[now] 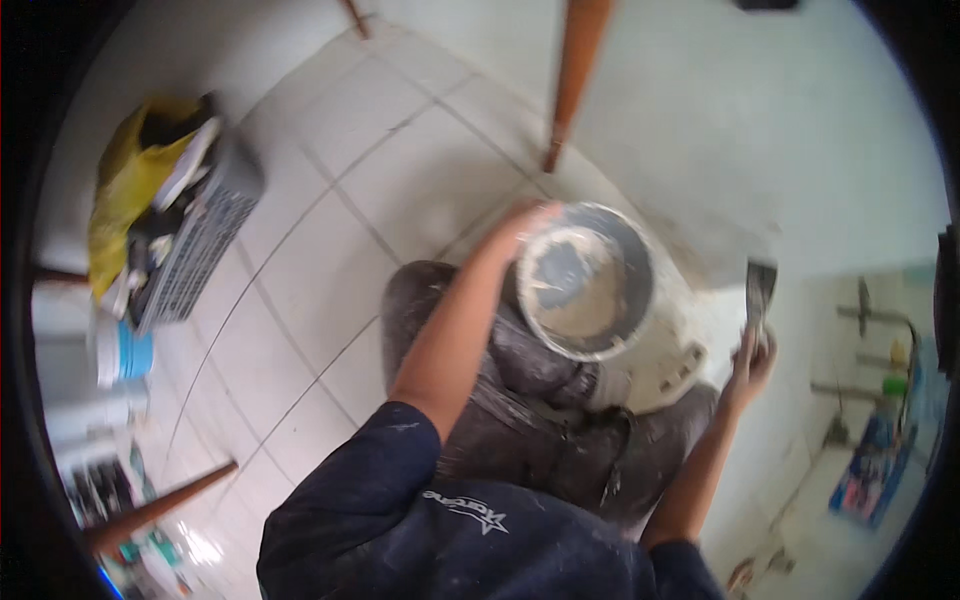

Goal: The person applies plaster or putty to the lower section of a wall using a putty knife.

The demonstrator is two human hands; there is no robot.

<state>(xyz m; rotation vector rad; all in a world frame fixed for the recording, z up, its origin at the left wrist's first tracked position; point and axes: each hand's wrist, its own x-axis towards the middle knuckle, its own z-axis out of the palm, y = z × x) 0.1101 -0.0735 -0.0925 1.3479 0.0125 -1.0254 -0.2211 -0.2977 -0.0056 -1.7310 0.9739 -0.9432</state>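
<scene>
My left hand is closed over the far left rim of a round grey bucket, some of its fingers hidden. Pale paste smears the bottom and inner wall of the bucket, which is tilted toward me above my legs. Off to the right, my right hand grips the handle of a putty knife. Its flat dark blade points away from me, close to the pale wall and apart from the bucket.
At left a grey plastic crate holds a yellow bag and mixed items. Wooden legs stand at the far side, another at lower left. Metal brackets and a blue printed package are at right. White tiles cover the floor.
</scene>
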